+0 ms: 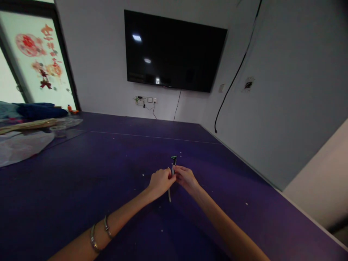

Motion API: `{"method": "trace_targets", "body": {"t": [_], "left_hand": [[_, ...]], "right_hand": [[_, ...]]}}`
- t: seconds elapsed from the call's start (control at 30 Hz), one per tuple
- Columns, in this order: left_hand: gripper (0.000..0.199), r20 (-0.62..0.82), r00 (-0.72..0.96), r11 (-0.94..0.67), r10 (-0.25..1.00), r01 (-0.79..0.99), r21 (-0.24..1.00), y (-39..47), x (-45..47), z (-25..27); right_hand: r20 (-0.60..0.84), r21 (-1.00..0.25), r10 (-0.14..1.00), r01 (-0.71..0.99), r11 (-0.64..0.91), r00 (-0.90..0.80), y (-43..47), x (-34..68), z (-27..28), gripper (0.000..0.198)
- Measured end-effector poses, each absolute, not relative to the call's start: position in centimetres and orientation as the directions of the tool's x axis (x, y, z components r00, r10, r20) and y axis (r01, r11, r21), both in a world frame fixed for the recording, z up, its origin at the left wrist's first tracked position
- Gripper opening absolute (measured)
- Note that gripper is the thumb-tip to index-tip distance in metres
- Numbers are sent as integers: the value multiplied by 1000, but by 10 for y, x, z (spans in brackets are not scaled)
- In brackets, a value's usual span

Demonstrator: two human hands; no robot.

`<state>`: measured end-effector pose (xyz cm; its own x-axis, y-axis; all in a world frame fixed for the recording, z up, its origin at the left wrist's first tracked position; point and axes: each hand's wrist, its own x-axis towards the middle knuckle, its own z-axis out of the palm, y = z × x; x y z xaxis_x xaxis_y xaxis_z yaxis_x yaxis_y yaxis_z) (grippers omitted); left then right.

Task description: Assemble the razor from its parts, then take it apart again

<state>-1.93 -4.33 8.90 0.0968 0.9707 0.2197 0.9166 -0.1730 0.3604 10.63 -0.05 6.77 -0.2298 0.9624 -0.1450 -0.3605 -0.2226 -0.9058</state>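
Note:
Above the purple tabletop [116,203], my two hands meet with closed fingers. A small razor [174,159] points away from me, its dark head edged in green and its grey handle gripped in my right hand [187,178]. My left hand [160,183], touching the right at the fingertips, is closed around a thin pale strip [170,195]. One end of the strip hangs below the fingers and a short tip shows above them. Whether the left fingers also touch the razor handle is hidden.
Small white scraps [143,175] are scattered over the tabletop. At far left lie a clear plastic bag [24,145], dark blue cloth [40,110] and a small orange bottle [69,108]. A black cable [231,85] hangs at the right wall; a television [174,50] is mounted ahead.

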Motion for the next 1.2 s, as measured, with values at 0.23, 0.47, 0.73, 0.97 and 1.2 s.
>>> {"method": "trace_targets", "body": {"t": [0.23, 0.47, 0.73, 0.97, 1.2], "left_hand": [[36, 139, 230, -265, 963, 899, 348, -39, -12, 82], [32, 7, 175, -172, 985, 958, 230, -44, -24, 69], [34, 58, 161, -168, 985, 973, 155, -44, -16, 58], [33, 47, 143, -148, 989, 980, 134, -42, -18, 50], [30, 63, 119, -129, 991, 974, 185, -38, -21, 51]], "right_hand": [[81, -981, 996, 176, 85, -32, 26, 169, 68, 28], [239, -693, 956, 719, 44, 171, 46, 282, 60, 20], [222, -469, 968, 883, -3, 121, 45, 312, 35, 20], [202, -354, 976, 935, 1, 76, 46, 309, 35, 24], [245, -422, 969, 904, 68, 41, 40, 309, 43, 20]]}}
